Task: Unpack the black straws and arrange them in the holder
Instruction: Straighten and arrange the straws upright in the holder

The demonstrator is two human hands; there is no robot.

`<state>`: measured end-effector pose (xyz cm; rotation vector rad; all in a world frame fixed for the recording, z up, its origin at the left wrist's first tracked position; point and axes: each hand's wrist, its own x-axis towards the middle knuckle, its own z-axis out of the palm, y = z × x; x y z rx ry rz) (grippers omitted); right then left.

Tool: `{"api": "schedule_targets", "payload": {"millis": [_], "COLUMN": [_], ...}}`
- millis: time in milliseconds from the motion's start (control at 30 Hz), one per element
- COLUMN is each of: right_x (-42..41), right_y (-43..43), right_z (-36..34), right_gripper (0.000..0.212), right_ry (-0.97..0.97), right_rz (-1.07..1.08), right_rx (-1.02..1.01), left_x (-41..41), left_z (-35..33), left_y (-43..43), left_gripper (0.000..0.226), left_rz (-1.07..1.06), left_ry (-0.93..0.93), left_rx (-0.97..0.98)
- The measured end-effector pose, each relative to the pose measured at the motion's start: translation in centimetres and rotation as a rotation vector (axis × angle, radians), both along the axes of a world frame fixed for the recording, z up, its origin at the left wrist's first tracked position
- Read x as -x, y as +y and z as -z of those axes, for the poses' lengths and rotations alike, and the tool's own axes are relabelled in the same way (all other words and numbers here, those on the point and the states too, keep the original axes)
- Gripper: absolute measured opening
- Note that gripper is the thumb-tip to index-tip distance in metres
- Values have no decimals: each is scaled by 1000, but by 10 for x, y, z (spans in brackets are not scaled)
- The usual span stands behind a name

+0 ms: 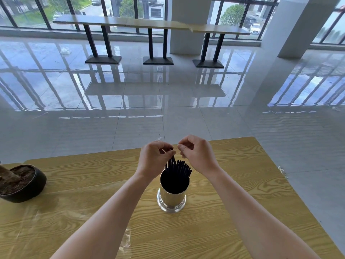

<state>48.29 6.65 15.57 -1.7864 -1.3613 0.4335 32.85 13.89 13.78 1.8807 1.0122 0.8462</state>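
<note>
A shiny metal cylindrical holder (171,200) stands upright on the wooden table (233,212). Several black straws (180,170) stand in it, their tops fanned toward the far right of the rim. Just above the holder, my left hand (154,161) pinches the top of a black straw (172,160) that points down into the holder. A thin clear wrapper (159,139) sticks up behind that hand. My right hand (198,155) is close beside it, fingers pinched on the clear wrapper's end; what exactly it grips is hard to make out.
A dark round plant pot (24,183) with soil sits at the table's left edge. Crumpled clear plastic (126,240) lies on the table near me, and another scrap (282,171) is on the floor off the right edge. Tables stand far off by the windows.
</note>
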Motion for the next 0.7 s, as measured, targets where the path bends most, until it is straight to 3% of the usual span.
{"api": "schedule_targets", "payload": {"millis": [233, 367, 700], "right_x": [-11, -14, -5], "right_y": [-13, -19, -37], "right_z": [8, 13, 33], "right_gripper": [3, 4, 13], "right_ry": [49, 54, 68], "right_rz": [78, 105, 89], "right_rx": [12, 4, 88], "left_x": [5, 12, 43], "left_z": [-11, -25, -63], "left_y": [8, 13, 20], "left_gripper": [3, 19, 18], "left_rz": [-6, -44, -214], "left_ry": [-15, -105, -319], "left_rx": [29, 53, 10]}}
